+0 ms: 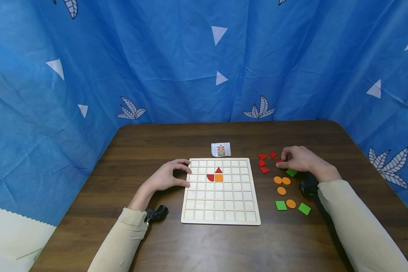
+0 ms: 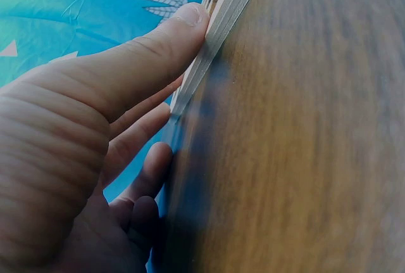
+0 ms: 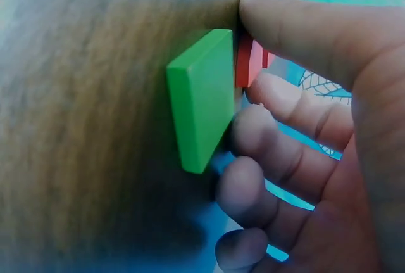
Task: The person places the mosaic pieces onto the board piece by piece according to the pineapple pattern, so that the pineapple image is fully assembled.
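Note:
A pale wooden grid board [image 1: 209, 206] lies on the table, holding a red triangle [image 1: 218, 170], an orange square [image 1: 219, 177] and a red quarter-circle tile [image 1: 210, 177]. My left hand [image 1: 166, 176] rests with thumb and fingers spread against the board's left edge; its thumb [image 2: 183, 29] touches the side in the left wrist view. Off to the right, my right hand [image 1: 300, 159] pinches a red tile [image 3: 248, 64] between thumb and forefinger, low at the table; its exact shape is partly hidden. A green square tile [image 3: 205, 102] lies just beside the fingers.
Several red tiles [image 1: 262, 163] lie between the board and my right hand. Nearer me are several orange discs [image 1: 281, 190] and green squares [image 1: 281, 205]. A small printed pattern card [image 1: 221, 149] sits behind the board. A blue curtain [image 1: 190, 64] hangs beyond the table.

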Available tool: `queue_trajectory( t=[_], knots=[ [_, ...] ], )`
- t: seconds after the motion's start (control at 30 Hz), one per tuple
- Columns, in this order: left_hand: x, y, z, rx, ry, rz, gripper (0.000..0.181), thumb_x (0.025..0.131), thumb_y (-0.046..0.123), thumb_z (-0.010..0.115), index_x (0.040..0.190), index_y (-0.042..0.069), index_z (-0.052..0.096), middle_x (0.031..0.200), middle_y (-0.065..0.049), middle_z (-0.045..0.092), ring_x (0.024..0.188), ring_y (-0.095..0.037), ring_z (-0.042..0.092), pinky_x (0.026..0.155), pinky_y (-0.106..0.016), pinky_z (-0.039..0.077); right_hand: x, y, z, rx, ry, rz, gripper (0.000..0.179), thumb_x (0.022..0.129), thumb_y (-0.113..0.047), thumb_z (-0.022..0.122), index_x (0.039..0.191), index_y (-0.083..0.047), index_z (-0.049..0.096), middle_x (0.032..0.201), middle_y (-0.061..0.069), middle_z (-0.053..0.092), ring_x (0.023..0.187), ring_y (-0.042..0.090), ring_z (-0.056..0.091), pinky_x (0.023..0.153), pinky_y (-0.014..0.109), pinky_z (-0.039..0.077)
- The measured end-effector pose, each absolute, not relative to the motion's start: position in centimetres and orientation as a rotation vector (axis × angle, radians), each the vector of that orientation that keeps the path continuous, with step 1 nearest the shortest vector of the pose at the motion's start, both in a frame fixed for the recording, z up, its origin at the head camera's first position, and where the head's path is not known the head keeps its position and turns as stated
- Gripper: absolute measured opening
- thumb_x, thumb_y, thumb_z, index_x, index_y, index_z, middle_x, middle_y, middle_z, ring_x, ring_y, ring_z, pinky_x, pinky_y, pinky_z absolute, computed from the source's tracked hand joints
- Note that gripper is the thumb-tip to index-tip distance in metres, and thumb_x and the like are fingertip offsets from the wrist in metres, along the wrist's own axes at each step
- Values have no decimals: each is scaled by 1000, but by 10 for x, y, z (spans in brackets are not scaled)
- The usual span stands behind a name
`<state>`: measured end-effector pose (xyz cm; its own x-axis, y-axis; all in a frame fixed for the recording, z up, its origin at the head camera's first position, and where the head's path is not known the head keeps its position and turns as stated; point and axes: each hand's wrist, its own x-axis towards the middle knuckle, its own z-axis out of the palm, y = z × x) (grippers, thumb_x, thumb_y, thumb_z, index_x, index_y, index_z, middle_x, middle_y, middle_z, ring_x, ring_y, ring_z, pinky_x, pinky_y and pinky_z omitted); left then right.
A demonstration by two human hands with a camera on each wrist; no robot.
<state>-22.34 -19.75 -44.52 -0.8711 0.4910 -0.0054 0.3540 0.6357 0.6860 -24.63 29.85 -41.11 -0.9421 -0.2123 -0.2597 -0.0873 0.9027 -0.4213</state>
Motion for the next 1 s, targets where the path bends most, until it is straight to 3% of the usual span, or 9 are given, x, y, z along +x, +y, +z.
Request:
queue_trajectory(
  t=[0.3,0.53,0.63,1.0],
  knots=[
    [-222,-196,-444,694,2657,1060,36,77,33,92,108,26,75,148,1,56,145,-26,46,118,-49,40,-247,297,-410,-328,2754,-624,27,95,-28,75,111,-9,66,83,6,57,72,20,52,62,33,42],
    [-222,-197,-445,678,2672,1056,36,77,31,92,108,24,76,147,1,57,143,-25,47,117,-48,40,-245,281,-406,-236,2789,-484,50,93,-58,68,98,-10,61,81,6,57,74,21,53,62,32,40],
    [-221,-197,-445,679,2670,1060,36,77,31,93,108,24,76,147,1,57,143,-26,47,117,-48,40,-247,274,-406,-184,2793,-400,55,92,-62,65,96,-7,59,78,7,55,73,22,53,61,32,40],
    [-221,-196,-442,695,2671,1043,35,78,32,92,109,24,75,148,1,57,144,-26,47,117,-48,41,-250,270,-408,-194,2798,-407,37,96,-45,67,99,-9,56,79,8,54,72,22,53,61,32,41]
  ],
)
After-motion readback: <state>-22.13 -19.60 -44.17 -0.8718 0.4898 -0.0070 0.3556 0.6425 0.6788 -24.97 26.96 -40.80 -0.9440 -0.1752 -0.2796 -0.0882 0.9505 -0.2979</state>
